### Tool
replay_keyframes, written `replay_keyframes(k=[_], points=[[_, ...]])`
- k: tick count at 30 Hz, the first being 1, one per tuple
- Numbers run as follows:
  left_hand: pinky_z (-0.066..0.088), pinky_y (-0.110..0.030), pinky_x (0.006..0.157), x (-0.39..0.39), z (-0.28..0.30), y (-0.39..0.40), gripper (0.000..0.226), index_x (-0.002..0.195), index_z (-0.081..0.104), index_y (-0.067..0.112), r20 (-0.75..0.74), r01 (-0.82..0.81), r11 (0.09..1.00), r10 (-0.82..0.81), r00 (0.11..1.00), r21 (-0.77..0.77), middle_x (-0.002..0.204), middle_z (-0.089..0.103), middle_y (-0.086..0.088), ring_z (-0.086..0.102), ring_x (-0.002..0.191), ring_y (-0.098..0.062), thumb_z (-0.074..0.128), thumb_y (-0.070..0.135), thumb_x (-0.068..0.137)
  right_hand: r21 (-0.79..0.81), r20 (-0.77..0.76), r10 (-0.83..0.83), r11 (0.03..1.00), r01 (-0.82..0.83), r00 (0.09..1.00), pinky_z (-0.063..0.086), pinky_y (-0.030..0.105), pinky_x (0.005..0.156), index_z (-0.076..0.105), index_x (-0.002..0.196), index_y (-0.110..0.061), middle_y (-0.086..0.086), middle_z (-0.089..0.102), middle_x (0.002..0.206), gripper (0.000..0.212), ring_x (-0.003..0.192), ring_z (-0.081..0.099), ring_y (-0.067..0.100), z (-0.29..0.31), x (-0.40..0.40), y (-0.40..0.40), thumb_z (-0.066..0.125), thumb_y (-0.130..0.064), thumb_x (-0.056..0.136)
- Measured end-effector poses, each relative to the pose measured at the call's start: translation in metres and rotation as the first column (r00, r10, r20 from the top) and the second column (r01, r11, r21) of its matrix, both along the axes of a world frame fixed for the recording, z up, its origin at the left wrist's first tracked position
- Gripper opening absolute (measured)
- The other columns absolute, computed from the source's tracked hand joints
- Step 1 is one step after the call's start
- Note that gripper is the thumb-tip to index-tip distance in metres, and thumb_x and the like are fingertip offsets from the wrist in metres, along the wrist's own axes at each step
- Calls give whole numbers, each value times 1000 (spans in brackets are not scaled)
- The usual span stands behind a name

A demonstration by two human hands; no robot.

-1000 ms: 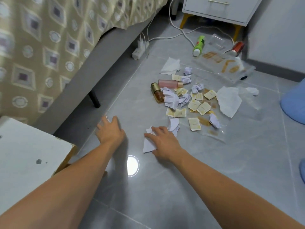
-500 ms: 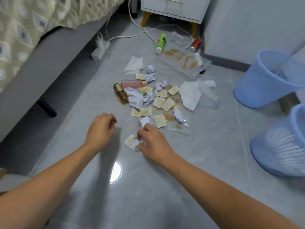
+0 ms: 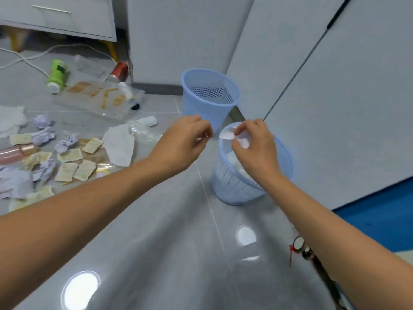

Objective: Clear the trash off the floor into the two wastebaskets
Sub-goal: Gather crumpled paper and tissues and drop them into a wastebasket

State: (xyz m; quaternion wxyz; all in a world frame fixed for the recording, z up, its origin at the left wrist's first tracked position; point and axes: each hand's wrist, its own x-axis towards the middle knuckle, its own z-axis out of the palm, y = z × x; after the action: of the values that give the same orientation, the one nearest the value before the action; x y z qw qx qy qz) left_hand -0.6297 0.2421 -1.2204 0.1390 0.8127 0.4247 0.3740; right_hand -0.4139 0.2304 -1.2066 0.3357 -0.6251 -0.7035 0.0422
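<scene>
Two light blue mesh wastebaskets stand by the wall: the far wastebasket [image 3: 209, 95] and the near wastebasket [image 3: 234, 186], which holds some white paper. My right hand [image 3: 253, 144] hovers over the near basket's rim and pinches a white paper scrap [image 3: 229, 133]. My left hand [image 3: 181, 142] is just left of that basket with fingers curled; whether it holds anything is unclear. The trash pile [image 3: 67, 157] of crumpled paper, yellowish packets and a pink bottle [image 3: 13, 154] lies on the floor at the left.
A green bottle [image 3: 57, 73], a red can [image 3: 118, 70] and a clear plastic bag [image 3: 98, 97] lie near a white cabinet [image 3: 67, 16] with a white cable [image 3: 26, 61]. Grey walls stand behind the baskets. A dark stick [image 3: 321, 271] lies at the lower right.
My right hand has lifted the paper scrap from the floor and carried it right, over the near wastebasket. My left hand has risen and moved right too. The view has swung right.
</scene>
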Motion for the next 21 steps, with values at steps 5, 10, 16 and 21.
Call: replay_keyframes(k=[5, 10, 16, 21], points=[[52, -42, 81, 115, -1, 40, 15, 104, 70, 15, -26, 41, 995, -43, 999, -94, 100, 67, -4, 62, 94, -23, 64, 13, 90, -176, 66, -153, 971, 162, 986, 41, 29, 75, 65, 95, -27, -1, 54, 103, 19, 94, 60, 21, -19, 83, 15, 74, -19, 80], [47, -36, 84, 147, -10, 44, 33, 116, 70, 22, -392, -45, 995, 7, 920, -89, 121, 70, 2, 62, 114, -21, 50, 42, 99, -404, 76, -135, 902, 154, 988, 40, 40, 112, 73, 96, -45, 5, 57, 133, 29, 129, 52, 26, -23, 117, 15, 79, -23, 77], [47, -40, 71, 82, -9, 11, 23, 103, 68, 23, -291, -41, 996, 63, 955, 83, 95, 65, 1, 57, 94, -25, 52, 36, 94, -145, -35, -77, 987, 71, 996, 40, 28, 91, 73, 84, -33, -7, 57, 102, 26, 109, 57, 21, -9, 70, 14, 63, -9, 81], [49, -37, 65, -61, -36, -22, 15, 99, 63, 25, -283, -249, 968, 247, 927, 31, 90, 62, 7, 54, 89, -19, 52, 34, 95, -2, -77, 214, 977, -215, 974, 48, 33, 84, 71, 89, -22, -2, 59, 94, 18, 93, 58, 19, -19, -51, 16, 61, -13, 77]])
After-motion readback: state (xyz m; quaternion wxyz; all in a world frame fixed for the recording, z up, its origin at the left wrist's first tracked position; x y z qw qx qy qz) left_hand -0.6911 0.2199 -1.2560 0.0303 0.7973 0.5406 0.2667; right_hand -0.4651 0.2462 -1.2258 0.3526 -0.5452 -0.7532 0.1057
